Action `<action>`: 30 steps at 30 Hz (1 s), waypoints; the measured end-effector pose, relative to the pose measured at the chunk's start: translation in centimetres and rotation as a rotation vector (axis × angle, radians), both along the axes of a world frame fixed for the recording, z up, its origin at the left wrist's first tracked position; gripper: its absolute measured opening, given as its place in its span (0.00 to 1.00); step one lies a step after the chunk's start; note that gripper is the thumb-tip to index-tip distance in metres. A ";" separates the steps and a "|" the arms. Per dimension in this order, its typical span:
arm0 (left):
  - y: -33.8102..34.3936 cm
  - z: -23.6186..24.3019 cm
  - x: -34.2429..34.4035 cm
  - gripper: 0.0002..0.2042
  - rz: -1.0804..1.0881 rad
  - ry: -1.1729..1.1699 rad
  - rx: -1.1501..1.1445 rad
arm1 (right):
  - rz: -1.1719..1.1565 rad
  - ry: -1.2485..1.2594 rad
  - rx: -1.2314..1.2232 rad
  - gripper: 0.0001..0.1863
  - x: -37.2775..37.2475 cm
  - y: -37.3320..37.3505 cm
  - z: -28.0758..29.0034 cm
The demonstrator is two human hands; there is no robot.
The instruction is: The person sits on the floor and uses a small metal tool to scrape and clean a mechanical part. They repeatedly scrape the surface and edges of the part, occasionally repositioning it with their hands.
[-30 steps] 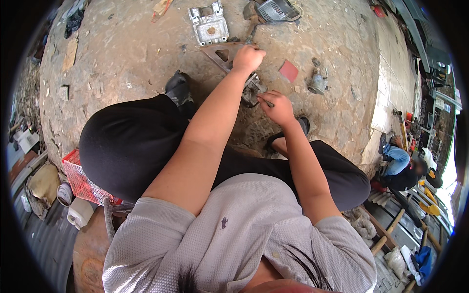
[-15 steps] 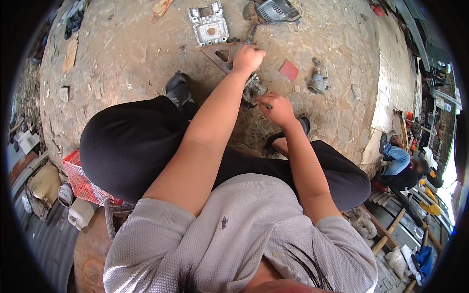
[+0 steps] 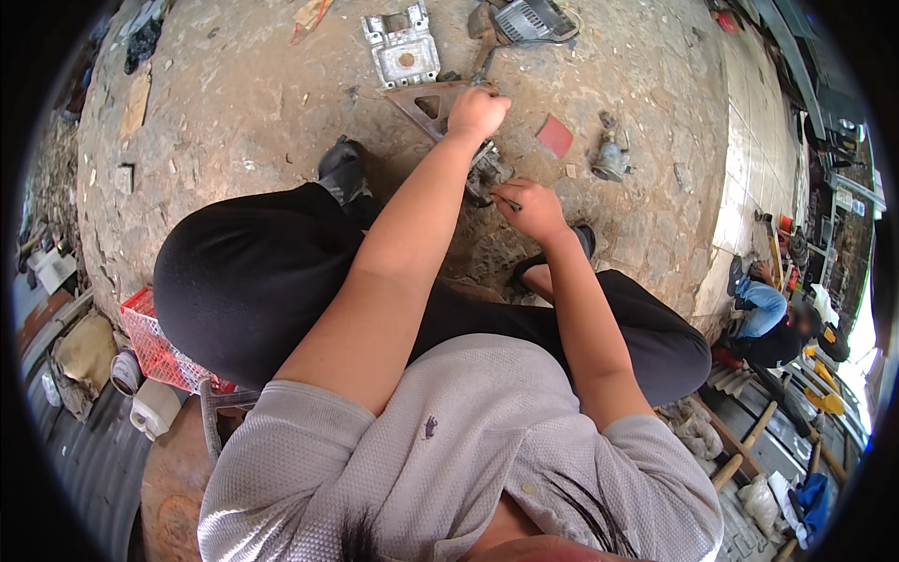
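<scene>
My left hand [image 3: 478, 112] is closed, knuckles up, at the right end of a rusty triangular metal bracket [image 3: 417, 105]. What its fingers grip is hidden beneath it. Just below it, a small greasy metal machine part [image 3: 488, 170] sits between my two hands, partly covered by my left forearm. My right hand [image 3: 532, 210] pinches a thin dark tool [image 3: 511, 203] against the near right side of that part. The tool's exact kind is too small to tell.
A silvery cast metal housing [image 3: 404, 58] lies beyond the bracket, with a grey slotted cover [image 3: 536, 19] to its right. A red square piece [image 3: 554, 137] and a small metal fitting [image 3: 611, 157] lie rightward. A red crate [image 3: 154, 342] stands left; another person [image 3: 773, 323] sits far right.
</scene>
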State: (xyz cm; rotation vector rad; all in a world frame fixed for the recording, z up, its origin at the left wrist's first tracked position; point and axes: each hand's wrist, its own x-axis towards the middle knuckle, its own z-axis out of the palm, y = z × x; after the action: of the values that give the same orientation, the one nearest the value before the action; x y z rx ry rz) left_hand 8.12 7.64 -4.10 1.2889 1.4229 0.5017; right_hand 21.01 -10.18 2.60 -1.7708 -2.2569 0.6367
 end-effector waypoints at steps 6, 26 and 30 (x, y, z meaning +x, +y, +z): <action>-0.3 -0.2 0.3 0.19 0.030 -0.012 0.059 | 0.041 -0.061 -0.005 0.06 -0.2 -0.1 0.2; -0.5 0.0 0.2 0.19 0.029 -0.012 0.065 | -0.002 -0.011 -0.126 0.09 -0.2 -0.2 0.0; -0.3 -0.5 0.3 0.19 0.040 -0.002 0.077 | 0.009 -0.019 -0.119 0.08 -0.4 0.0 0.8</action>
State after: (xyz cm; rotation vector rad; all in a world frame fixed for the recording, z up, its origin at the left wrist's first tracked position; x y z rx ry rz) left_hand 8.42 7.35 -4.57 1.3227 1.4415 0.5894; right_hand 20.61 -10.19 3.40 -1.8286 -2.2848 0.7741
